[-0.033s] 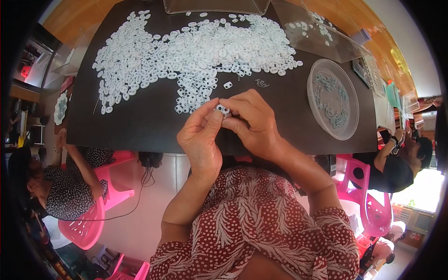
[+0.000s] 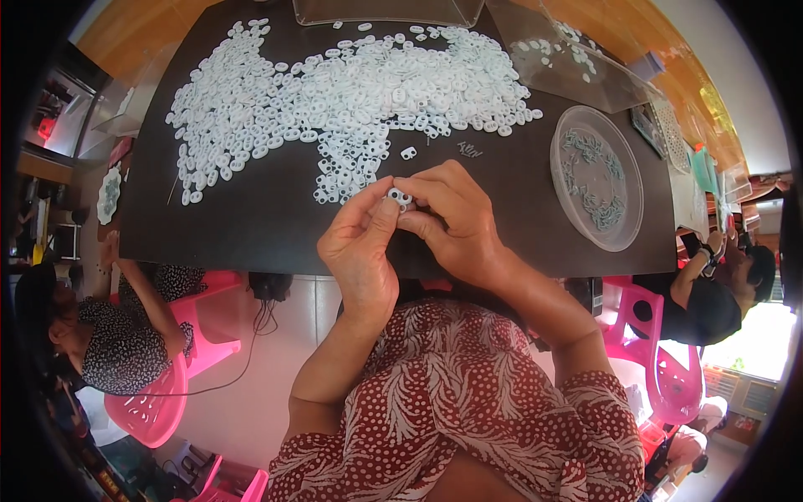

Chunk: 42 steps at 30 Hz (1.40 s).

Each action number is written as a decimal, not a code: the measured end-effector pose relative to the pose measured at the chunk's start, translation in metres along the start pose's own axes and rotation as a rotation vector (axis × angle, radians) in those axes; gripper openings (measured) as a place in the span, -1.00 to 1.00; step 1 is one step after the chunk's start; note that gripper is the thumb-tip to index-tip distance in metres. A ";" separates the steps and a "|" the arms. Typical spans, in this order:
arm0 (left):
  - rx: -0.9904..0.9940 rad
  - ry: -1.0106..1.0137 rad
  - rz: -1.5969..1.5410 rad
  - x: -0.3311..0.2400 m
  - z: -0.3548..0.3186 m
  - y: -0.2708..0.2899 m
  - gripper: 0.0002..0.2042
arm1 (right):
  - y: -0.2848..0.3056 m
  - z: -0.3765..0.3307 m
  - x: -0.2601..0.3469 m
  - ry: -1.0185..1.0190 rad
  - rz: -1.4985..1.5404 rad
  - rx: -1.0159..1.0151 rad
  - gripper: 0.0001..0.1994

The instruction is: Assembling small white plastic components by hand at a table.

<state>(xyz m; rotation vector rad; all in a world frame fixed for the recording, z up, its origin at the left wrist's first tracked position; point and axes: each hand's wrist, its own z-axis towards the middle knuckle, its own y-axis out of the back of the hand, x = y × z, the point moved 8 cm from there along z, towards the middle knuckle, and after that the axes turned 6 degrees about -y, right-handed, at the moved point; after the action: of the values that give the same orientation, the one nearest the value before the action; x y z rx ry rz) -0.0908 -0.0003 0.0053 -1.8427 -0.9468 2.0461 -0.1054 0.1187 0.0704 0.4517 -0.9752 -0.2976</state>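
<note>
Pinching white ring (image 2: 399, 197) between both hands' fingertips (image 2: 390, 211).

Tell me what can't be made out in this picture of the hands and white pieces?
- White piece, head view: mostly hidden by the fingertips of the left hand and right hand; shape unclear.
- Dish contents: too small to identify.
- Clear box: cut off by the top edge.
- Small dark bit on the table: too small.

I'm looking into a small piecework workshop: a black table (image 2: 251, 226) heaped with white plastic parts (image 2: 351, 92), a clear round tray (image 2: 595, 177) of sorted pieces, and 2 other workers seated on pink plastic chairs (image 2: 180, 368) alongside.
</note>
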 end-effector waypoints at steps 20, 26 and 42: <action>0.143 -0.114 0.126 -0.006 -0.005 -0.005 -0.75 | 0.005 -0.009 0.005 0.107 -0.062 -0.069 -0.66; 0.158 -0.119 0.103 -0.006 -0.006 -0.006 -0.74 | 0.006 -0.011 0.005 0.102 -0.036 -0.085 -0.66; 0.113 -0.272 0.205 -0.006 -0.014 -0.001 -0.75 | 0.003 -0.019 0.007 0.148 -0.018 -0.170 -0.66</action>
<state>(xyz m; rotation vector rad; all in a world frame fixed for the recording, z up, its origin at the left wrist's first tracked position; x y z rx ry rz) -0.0769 0.0010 0.0108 -1.6942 -0.7075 2.4672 -0.0853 0.1226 0.0675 0.3229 -0.7945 -0.3549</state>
